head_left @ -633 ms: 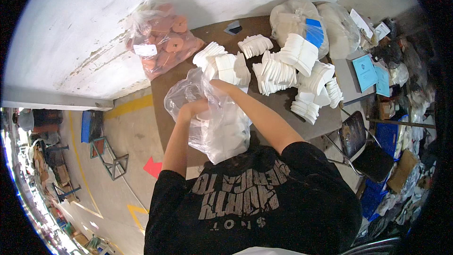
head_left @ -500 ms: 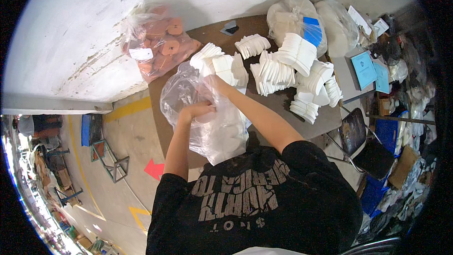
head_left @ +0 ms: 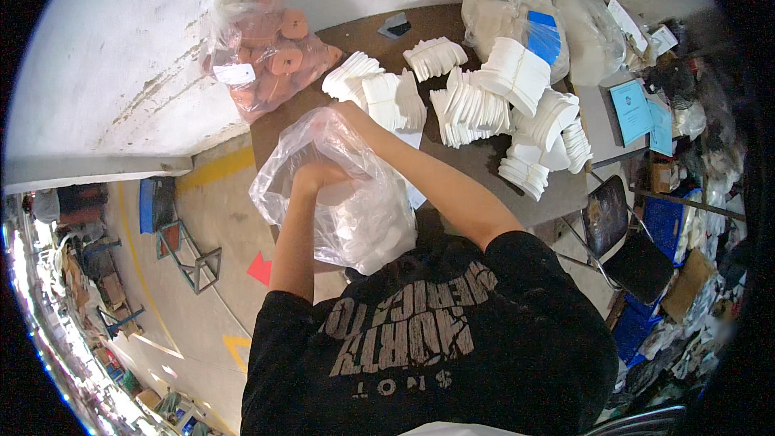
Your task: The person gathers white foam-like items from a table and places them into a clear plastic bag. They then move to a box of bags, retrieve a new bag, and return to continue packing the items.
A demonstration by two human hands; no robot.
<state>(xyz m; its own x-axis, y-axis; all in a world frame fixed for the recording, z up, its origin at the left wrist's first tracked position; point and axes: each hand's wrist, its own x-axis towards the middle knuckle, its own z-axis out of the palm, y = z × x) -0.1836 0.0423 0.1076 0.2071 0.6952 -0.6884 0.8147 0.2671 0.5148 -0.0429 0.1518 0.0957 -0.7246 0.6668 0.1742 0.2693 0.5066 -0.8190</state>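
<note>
A clear plastic bag (head_left: 278, 186) stands at the table's near edge against my body, its mouth wide and white pieces (head_left: 367, 230) showing through its lower part. My left hand (head_left: 321, 176) reaches into the mouth, with its fingers hidden inside the bag. At the far side of the rim, my right hand (head_left: 345, 116) grips the plastic; its fingertips are covered. Just beyond that hand lie tied bundles of thin white pads (head_left: 393, 101). More such bundles (head_left: 472, 117) spread over the table to the right.
A clear bag of orange pieces (head_left: 278, 60) leans on the wall at the back left. Two more filled bags (head_left: 585, 36) stand at the back right, near blue booklets (head_left: 630, 113). A dark chair (head_left: 609, 210) is right of the brown table (head_left: 537, 214).
My left hand has gone deeper into the bag. The bag's mouth has spread wider and shifted left, and my right hand has moved up and left along the rim.
</note>
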